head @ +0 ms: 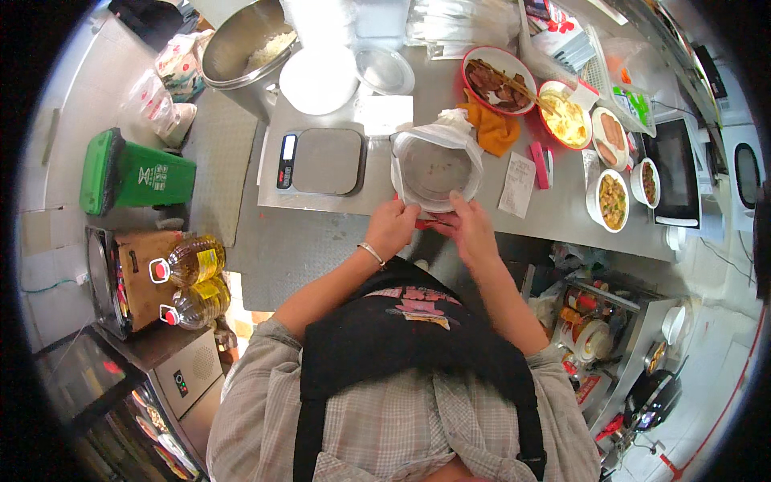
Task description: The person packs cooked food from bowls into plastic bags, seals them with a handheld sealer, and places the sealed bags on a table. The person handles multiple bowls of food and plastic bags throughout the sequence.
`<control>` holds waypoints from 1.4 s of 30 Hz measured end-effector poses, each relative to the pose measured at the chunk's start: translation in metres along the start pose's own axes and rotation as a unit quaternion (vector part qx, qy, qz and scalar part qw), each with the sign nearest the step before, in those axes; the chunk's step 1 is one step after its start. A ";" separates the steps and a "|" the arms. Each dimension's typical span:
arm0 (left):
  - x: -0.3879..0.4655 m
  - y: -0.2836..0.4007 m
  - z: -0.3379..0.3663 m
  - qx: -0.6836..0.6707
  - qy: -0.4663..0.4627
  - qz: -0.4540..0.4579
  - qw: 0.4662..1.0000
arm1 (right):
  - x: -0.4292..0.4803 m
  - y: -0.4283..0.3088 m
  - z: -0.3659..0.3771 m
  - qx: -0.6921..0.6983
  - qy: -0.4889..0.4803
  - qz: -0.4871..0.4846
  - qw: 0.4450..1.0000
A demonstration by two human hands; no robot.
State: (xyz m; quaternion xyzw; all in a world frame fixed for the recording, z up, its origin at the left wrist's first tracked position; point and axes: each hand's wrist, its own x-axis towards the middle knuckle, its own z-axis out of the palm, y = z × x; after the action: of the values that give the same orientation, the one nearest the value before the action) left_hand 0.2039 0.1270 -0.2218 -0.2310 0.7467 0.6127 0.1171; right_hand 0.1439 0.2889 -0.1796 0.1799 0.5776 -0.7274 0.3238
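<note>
A white plastic bag (470,140) with red marks stands spread wide at the front edge of the steel counter (337,205). Inside it sits a round clear-lidded container (437,167); its contents are hard to make out. My left hand (390,228) pinches the bag's near edge with thumb and fingers. On the other side my right hand (467,228) grips the bag, its thumb lying over the near rim. A digital kitchen scale (328,161) is to the left of the bag, and an orange cloth (497,129) lies just beyond its right side.
A receipt (517,184) and a pink stapler (541,165) lie right of the bag. Bowls of meat (499,90) and egg (566,120), with chopsticks, stand farther back. A steel pot of rice (232,60) is at back left. A green bin (141,172) stands left.
</note>
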 end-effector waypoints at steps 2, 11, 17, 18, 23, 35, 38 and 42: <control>0.003 -0.001 -0.006 0.046 0.016 0.064 0.997 | 0.002 -0.001 -0.025 -0.158 0.025 -0.053 0.986; 0.011 0.018 -0.044 0.146 0.032 0.030 0.988 | 0.037 0.018 -0.060 -0.396 0.228 -0.232 0.859; 0.032 0.036 -0.062 0.196 0.099 0.140 0.965 | 0.053 -0.014 -0.084 -0.391 0.150 -0.245 0.875; 0.025 0.039 -0.064 0.197 0.083 0.154 0.965 | 0.037 -0.042 -0.073 -0.302 0.131 -0.189 0.925; 0.017 0.039 -0.072 0.308 -0.027 0.157 0.938 | 0.034 -0.063 -0.051 -0.214 0.136 -0.182 0.950; 0.065 0.106 -0.088 0.199 0.019 0.223 0.954 | -0.014 -0.075 -0.036 -0.430 0.147 -0.196 0.869; 0.053 0.127 -0.087 0.153 -0.014 0.229 0.961 | -0.030 -0.100 -0.017 -0.252 0.098 -0.167 0.948; 0.046 0.144 -0.092 0.083 -0.077 0.206 0.972 | -0.032 -0.102 -0.015 -0.129 0.076 -0.222 0.964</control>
State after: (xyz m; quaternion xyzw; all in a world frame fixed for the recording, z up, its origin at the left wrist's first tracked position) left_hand 0.1042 0.0487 -0.0987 -0.0144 0.8153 0.5753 0.0643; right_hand 0.0958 0.3243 -0.0891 0.0585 0.7145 -0.6850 0.1299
